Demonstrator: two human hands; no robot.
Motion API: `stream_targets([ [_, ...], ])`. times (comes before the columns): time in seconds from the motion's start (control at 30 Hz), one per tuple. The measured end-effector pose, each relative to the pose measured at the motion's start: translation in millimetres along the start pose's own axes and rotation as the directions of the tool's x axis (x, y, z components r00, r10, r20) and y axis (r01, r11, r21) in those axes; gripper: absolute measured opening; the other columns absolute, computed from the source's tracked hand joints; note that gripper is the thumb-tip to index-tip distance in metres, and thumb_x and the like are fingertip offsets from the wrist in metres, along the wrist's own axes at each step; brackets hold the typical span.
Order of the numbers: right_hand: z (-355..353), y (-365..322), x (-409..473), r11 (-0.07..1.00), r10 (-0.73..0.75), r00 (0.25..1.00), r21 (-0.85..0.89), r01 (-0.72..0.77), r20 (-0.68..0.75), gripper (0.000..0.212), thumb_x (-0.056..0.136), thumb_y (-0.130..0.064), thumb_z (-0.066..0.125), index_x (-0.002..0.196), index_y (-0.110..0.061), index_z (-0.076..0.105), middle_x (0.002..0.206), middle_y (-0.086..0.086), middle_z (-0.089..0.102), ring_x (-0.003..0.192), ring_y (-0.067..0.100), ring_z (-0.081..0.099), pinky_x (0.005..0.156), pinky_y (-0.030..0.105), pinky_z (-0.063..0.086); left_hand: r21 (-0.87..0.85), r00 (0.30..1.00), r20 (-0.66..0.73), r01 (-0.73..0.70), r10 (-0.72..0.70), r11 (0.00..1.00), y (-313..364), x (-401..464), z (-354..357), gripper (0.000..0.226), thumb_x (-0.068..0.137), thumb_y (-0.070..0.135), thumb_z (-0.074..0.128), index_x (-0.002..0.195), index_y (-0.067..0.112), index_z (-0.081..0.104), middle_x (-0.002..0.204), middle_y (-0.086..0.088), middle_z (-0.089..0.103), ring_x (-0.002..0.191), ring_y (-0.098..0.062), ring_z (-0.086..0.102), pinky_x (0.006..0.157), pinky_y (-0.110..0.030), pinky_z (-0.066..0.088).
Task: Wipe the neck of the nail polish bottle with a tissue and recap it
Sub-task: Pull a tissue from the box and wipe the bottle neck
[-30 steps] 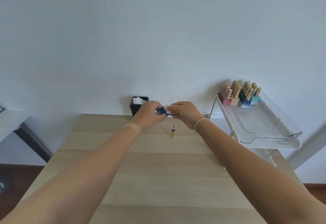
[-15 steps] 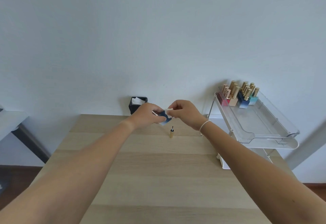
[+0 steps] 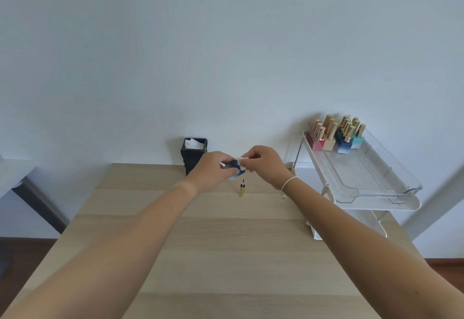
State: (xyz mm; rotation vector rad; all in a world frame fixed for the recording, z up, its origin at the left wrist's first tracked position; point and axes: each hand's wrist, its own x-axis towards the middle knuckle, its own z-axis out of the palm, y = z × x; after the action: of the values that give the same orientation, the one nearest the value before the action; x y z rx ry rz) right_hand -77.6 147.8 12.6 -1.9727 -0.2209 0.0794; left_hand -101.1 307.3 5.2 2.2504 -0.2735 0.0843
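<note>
A small square dark-blue glass nail polish bottle is being held tilted above the table, uncapped. A white tissue scrap is pressing against its neck. A gold cylindrical brush cap is standing upright, bristles upward, directly below.

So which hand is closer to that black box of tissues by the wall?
The left hand. It holds the blue bottle just in front of the tissue box, overlapping its corner in view. The right hand, pinching a tissue, is farther right.

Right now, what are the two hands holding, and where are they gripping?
The left hand grips the small blue glass polish bottle around its body; the right hand pinches a white tissue at the bottle's neck.
</note>
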Motion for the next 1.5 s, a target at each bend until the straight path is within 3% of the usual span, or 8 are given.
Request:
stream_targets([
  [0.07,0.8,-0.7,0.5,0.998,0.050,0.999,0.032,-0.049,-0.018,0.020,0.073,-0.007,0.063,0.055,-0.014,0.055,0.060,-0.004,0.058,0.055,0.010,0.052,0.057,0.022,0.046,0.025,0.997,-0.073,-0.015,0.017,1.000,0.2,-3.3,8.9,0.009,0.080,0.018,0.062,0.083,0.012,0.068,0.083,-0.002,0.062,0.067,-0.008,0.054,0.064,-0.021,0.042],
  [0.2,2.3,-3.3,3.9,0.959,0.252,0.967,0.143,-0.245,-0.030,0.019,0.073,-0.001,0.060,0.056,-0.008,0.055,0.059,0.005,0.057,0.055,0.016,0.053,0.060,0.025,0.048,0.140,0.990,-0.125,-0.052,0.070,0.989,1.0,-6.9,21.7,0.019,0.084,0.018,0.060,0.101,0.012,0.065,0.095,-0.006,0.058,0.080,-0.016,0.053,0.068,-0.023,0.038],
  [0.4,-0.1,-10.4,3.9,0.790,0.453,0.889,0.431,-0.436,0.070,0.019,0.078,0.008,0.053,0.061,-0.002,0.053,0.061,0.010,0.050,0.050,0.016,0.041,0.044,0.019,0.040,0.353,0.968,-0.161,-0.128,0.195,0.927,5.6,-8.2,30.1,0.028,0.089,0.017,0.055,0.114,0.005,0.059,0.105,-0.011,0.057,0.092,-0.024,0.057,0.078,-0.027,0.042],
  [0.8,-3.7,-1.5,-6.4,0.958,0.063,0.998,0.280,-0.061,0.003,0.016,0.082,-0.009,0.064,0.067,-0.013,0.059,0.068,0.002,0.062,0.062,0.012,0.055,0.062,0.020,0.047,0.151,0.996,0.007,-0.088,0.088,0.985,2.6,10.0,-0.4,0.019,0.087,0.016,0.054,0.101,0.010,0.066,0.087,-0.004,0.060,0.079,-0.018,0.053,0.066,-0.014,0.037],
  [0.93,-5.4,4.1,-10.0,0.961,-0.035,0.999,0.275,0.040,-0.024,0.012,0.082,-0.005,0.063,0.073,-0.012,0.060,0.071,0.002,0.063,0.061,0.010,0.056,0.060,0.014,0.049,0.035,0.997,0.058,-0.044,0.041,0.998,2.2,8.5,-4.6,0.018,0.087,0.019,0.055,0.099,0.016,0.068,0.084,0.006,0.063,0.063,0.004,0.053,0.060,-0.006,0.038],
  [1.07,-12.0,8.9,-10.8,0.894,-0.003,0.999,0.447,-0.016,0.040,0.015,0.084,0.001,0.060,0.073,-0.010,0.061,0.071,0.003,0.063,0.059,0.006,0.059,0.058,0.013,0.050,-0.103,0.998,0.062,-0.025,0.031,0.994,3.6,1.6,-1.4,0.020,0.088,0.015,0.055,0.103,0.016,0.068,0.099,-0.003,0.069,0.083,-0.010,0.062,0.076,-0.018,0.047],
  [1.2,-17.8,15.5,-10.2,0.763,0.079,0.992,0.635,-0.121,0.095,0.015,0.086,0.002,0.055,0.075,-0.006,0.061,0.057,-0.002,0.065,0.058,0.009,0.056,0.055,0.014,0.050,-0.257,0.998,0.061,0.002,0.014,0.967,2.6,-2.0,1.7,0.021,0.090,0.014,0.053,0.104,0.018,0.069,0.092,0.003,0.068,0.078,-0.004,0.061,0.072,-0.009,0.049],
  [1.5,-1.7,18.1,-11.7,0.896,0.121,0.990,0.438,-0.076,-0.076,0.005,0.082,-0.006,0.064,0.084,-0.006,0.069,0.071,0.004,0.064,0.064,0.010,0.055,0.063,0.016,0.050,-0.199,0.999,-0.025,0.017,-0.022,0.980,0.0,-1.8,12.6,0.018,0.088,0.016,0.057,0.102,0.018,0.069,0.090,0.006,0.066,0.082,-0.012,0.063,0.085,-0.031,0.050],
])
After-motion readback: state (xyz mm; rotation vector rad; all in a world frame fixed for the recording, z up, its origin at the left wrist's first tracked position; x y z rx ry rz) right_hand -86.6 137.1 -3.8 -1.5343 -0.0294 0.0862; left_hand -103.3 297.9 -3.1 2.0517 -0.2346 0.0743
